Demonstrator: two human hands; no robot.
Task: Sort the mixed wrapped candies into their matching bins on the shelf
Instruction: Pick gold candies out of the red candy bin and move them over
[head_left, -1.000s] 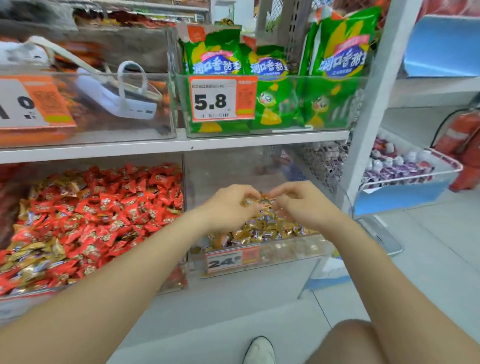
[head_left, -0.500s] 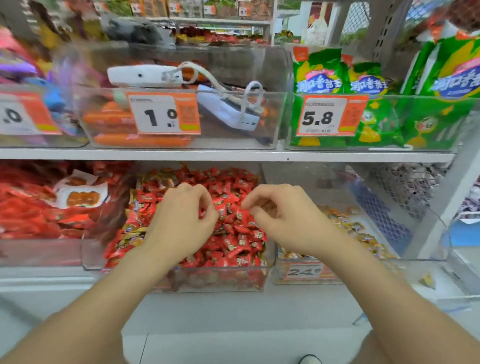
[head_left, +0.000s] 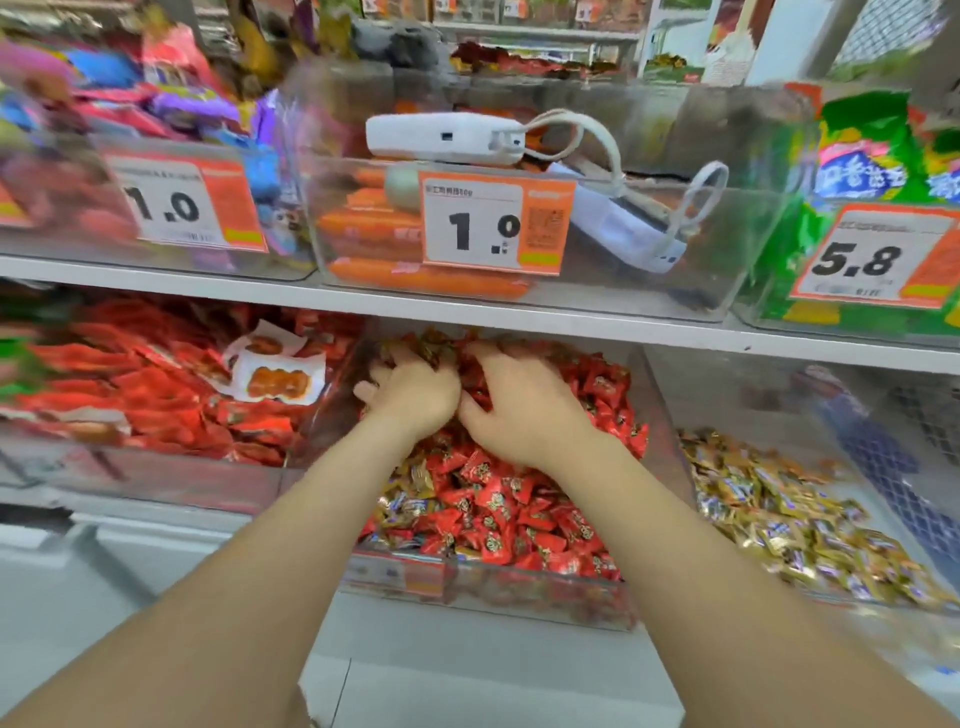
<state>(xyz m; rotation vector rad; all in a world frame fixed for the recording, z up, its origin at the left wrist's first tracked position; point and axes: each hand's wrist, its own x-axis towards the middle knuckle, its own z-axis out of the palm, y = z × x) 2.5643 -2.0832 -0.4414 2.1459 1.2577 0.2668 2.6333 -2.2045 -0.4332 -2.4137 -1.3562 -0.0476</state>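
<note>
Status: sort is partway, nowhere near done.

- Middle bin (head_left: 519, 597) on the lower shelf is mostly red candies (head_left: 498, 499), but stray gold candies (head_left: 410, 493) sit mixed in along its front-left corner, and a few darker/gold ones show at its back edge by the fingertips.
- Right bin (head_left: 753, 395) holds a gold-wrapped pile (head_left: 779, 525) across its floor. I see no red ones in it, so that side looks clean.
- Left hand (head_left: 413, 397) and right hand (head_left: 524, 415) are both deep at the back of the middle bin, just under the upper shelf board (head_left: 519, 317), touching each other.
- Left fingers curl down into the pile. Right fingers reach forward, more spread. Tips of both are buried and blurred, so I cannot tell what either one holds, if anything.

My read: this is a digging pass for strays, with at least the front-left cluster left to move.

Materials:
- Bins are clear rigid plastic with straight walls.
- Wrappers are glossy crinkled film, small pillow shapes with pinched ends.
- The pile is loose and slippery, so it likely shifts and hides strays when raked.
</note>
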